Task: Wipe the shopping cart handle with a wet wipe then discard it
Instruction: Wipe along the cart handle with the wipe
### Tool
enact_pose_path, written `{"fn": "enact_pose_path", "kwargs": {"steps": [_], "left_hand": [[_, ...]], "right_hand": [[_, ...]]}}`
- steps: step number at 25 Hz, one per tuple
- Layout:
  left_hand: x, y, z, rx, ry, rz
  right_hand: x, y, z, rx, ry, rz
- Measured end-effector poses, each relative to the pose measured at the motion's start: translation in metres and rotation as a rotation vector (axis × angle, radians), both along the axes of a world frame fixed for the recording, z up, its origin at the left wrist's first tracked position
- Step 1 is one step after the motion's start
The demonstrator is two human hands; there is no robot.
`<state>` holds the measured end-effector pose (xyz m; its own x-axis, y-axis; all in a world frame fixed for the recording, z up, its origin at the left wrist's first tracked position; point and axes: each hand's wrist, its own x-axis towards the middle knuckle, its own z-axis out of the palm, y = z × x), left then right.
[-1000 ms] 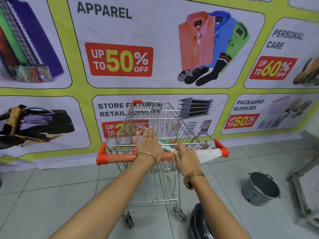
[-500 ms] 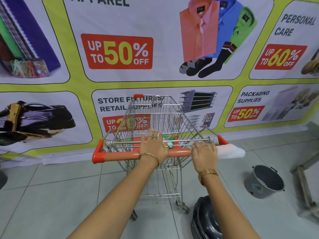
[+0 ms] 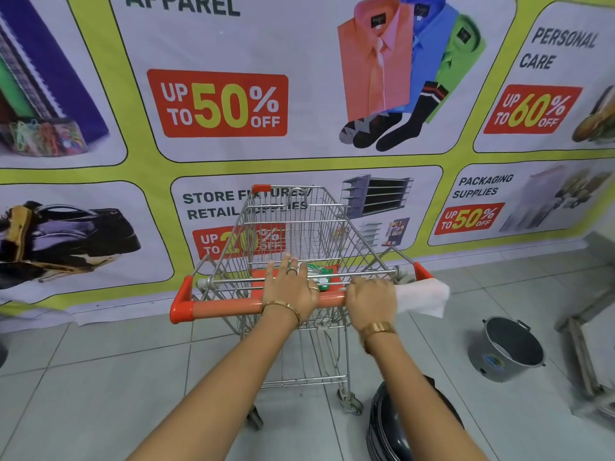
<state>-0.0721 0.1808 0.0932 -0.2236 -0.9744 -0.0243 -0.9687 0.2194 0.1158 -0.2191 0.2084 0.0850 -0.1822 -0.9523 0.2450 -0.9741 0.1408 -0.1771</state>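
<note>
A small wire shopping cart (image 3: 299, 227) stands in front of me with an orange handle (image 3: 226, 307) across its near end. My left hand (image 3: 291, 289) rests on the middle of the handle, fingers spread over the bar. My right hand (image 3: 371, 302) is closed around the handle's right part, holding a white wet wipe (image 3: 422, 296) that sticks out past the right end. A green wipe packet (image 3: 319, 276) lies in the cart's child seat, partly hidden behind my left hand.
A grey metal bucket (image 3: 509, 351) stands on the tiled floor to the right. A dark round bin (image 3: 402, 424) sits by my right forearm, near the cart's rear wheel. A metal frame (image 3: 585, 361) lies at far right. A printed banner (image 3: 299, 94) covers the wall behind.
My right hand has slid the wipe rightward along the handle, from near the middle to the right end, so the wipe now hangs past it. The left hand stayed put.
</note>
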Motion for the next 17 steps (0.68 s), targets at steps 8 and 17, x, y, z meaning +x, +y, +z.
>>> {"fn": "enact_pose_path", "kwargs": {"steps": [8, 17], "left_hand": [[0.006, -0.001, 0.001, 0.019, -0.018, -0.013], [0.013, -0.004, 0.003, 0.081, -0.013, -0.049]], "right_hand": [[-0.056, 0.015, -0.001, -0.087, -0.082, 0.036], [-0.006, 0.017, -0.004, -0.128, -0.141, 0.203]]}}
